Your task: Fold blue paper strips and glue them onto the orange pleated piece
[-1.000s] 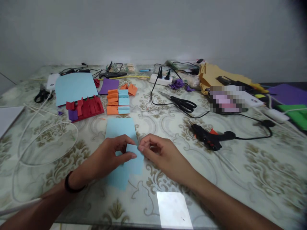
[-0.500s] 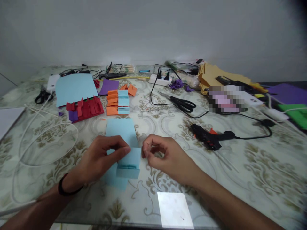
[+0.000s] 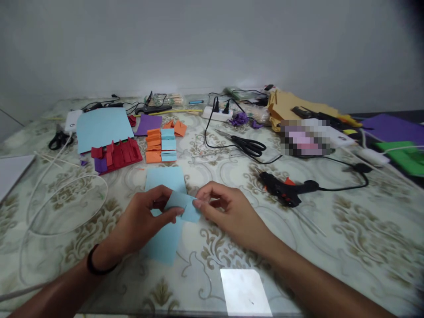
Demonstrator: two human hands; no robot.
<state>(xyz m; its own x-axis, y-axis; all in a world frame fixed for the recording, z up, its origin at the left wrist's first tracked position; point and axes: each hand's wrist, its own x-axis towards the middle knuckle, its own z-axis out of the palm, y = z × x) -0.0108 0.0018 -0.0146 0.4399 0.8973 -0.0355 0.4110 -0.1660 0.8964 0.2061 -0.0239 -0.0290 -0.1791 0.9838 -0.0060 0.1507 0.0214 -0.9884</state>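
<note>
Between my two hands a small folded piece of light blue paper (image 3: 180, 202) is held above the table. The fingers and thumb of my left hand (image 3: 145, 216) pinch its left part, and a black band circles that wrist. On its right edge, the thumb and fingers of my right hand (image 3: 225, 210) are closed too. Beneath the hands lies a longer light blue paper strip (image 3: 164, 176), partly covered by my left hand. Beyond it sits a block of folded orange and blue papers (image 3: 161, 145).
A red folded-paper piece (image 3: 121, 154) and a light blue sheet (image 3: 104, 128) lie at left. Black-handled scissors (image 3: 249, 145) and a corded glue gun (image 3: 281, 189) lie at right. A white power strip (image 3: 217, 114) stands at the back; a white square (image 3: 245, 291) is near the front edge.
The small blue paper has turned and lifted, its crease now slanting between the hands. My right hand has moved in from beside it and grips its right edge.
</note>
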